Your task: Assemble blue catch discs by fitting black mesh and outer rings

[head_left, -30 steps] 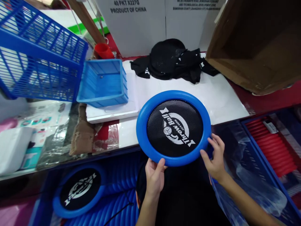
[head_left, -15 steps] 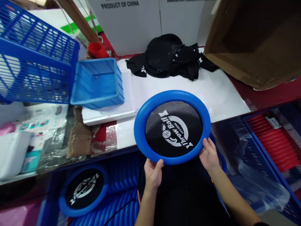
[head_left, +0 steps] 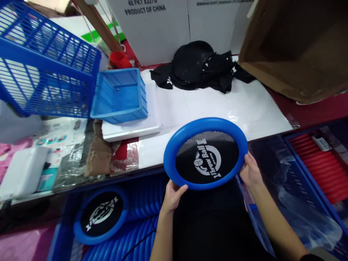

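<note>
A round throw-ball disc [head_left: 236, 127] with a thick blue rim and a black mesh centre printed in white is held over the table's front edge, tilted. My left hand [head_left: 173, 195] is closed on the near left part of its rim, thumb by the edge and fingers mostly hidden beneath. Around the rim's right side my right hand [head_left: 250, 170] is closed, its fingers partly out of sight behind the disc. A similar blue disc [head_left: 101, 216] lies below on the left, over rows of stacked blue rims [head_left: 136, 235].
Black printed fabric pieces [head_left: 193, 65] lie in a pile on the white table surface [head_left: 187, 105]. A light-blue bin [head_left: 119, 98] and a blue basket [head_left: 54, 69] stand left; an open carton [head_left: 293, 47] is at right. Red rims [head_left: 323, 170] fill a lower-right crate.
The disc has tilted more away from flat view and shifted slightly right and lower, both hands still on its rim. The camera view has shifted a little, moving the table things right.
</note>
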Demonstrator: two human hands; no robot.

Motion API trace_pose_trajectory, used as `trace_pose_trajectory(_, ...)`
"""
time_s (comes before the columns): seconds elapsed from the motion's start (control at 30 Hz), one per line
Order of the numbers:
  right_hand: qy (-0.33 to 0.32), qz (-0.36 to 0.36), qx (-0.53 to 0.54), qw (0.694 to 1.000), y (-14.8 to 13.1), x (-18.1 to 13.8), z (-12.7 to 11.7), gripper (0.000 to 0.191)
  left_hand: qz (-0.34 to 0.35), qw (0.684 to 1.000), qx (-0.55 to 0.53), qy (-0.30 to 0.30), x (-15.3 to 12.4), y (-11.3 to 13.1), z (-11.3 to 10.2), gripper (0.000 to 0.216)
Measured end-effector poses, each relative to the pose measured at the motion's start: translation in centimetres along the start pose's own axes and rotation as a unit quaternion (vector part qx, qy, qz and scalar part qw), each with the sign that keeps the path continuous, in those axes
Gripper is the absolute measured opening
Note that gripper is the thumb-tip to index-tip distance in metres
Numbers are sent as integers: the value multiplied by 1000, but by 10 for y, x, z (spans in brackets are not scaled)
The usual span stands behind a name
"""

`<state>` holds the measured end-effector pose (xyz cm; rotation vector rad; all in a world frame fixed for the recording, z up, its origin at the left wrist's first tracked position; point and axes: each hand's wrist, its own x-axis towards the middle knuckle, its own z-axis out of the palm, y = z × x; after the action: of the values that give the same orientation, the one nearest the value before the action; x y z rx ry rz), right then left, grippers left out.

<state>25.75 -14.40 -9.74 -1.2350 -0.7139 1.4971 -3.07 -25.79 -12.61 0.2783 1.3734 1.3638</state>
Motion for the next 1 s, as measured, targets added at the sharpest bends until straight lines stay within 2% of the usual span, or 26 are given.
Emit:
trace_pose_trajectory(0.07,-14,-15,-24,1000,1,6,-9,56,-13,999,36,-14,6,2,-10,62)
trace_pose_trajectory(0.13,-48,-27,-46,997,4,10,-18,58,-2,999,36,2,13,4,-15,60)
trace_pose_trajectory(0.23,-88,-56,-61,993,10,9,-27,62,54,997,7,62,20,12,-17,66)
trace_pose_trajectory(0.33,-99,-59,-82,990,11,5,-35,64,127,986,58,86,22,33,-18,65)
trace_pose_trajectory(0.4,-106,-50,-101,988,4,5,-43,64,168,976,133,37,18,53,-18,56)
trace_pose_trajectory(0.47,-130,-49,-137,981,-13,7,-52,66,216,953,206,-55,13,74,-17,46)
trace_pose_trajectory(0.53,-171,-54,-203,963,-38,12,-56,70,273,914,252,-164,9,92,-12,36)
trace_pose_trajectory(0.6,-225,-68,-279,931,-70,17,-53,70,322,872,264,-256,5,105,-4,29)
trace_pose_trajectory(0.67,-297,-110,-348,882,-103,22,-40,61,361,842,270,-295,3,112,5,25)
trace_pose_trajectory(0.77,-419,-201,-449,763,-144,22,-8,47,417,816,298,-267,-2,114,12,24)
trace_pose_trajectory(0.83,-452,-255,-494,698,-161,18,14,50,445,800,313,-253,-7,113,11,23)
trace_pose_trajectory(0.93,-491,-306,-520,629,-172,8,42,58,486,769,329,-252,-13,112,3,27)
trace_pose_trajectory(1.0,-527,-322,-514,596,-174,0,55,60,513,747,340,-253,-16,112,0,31)
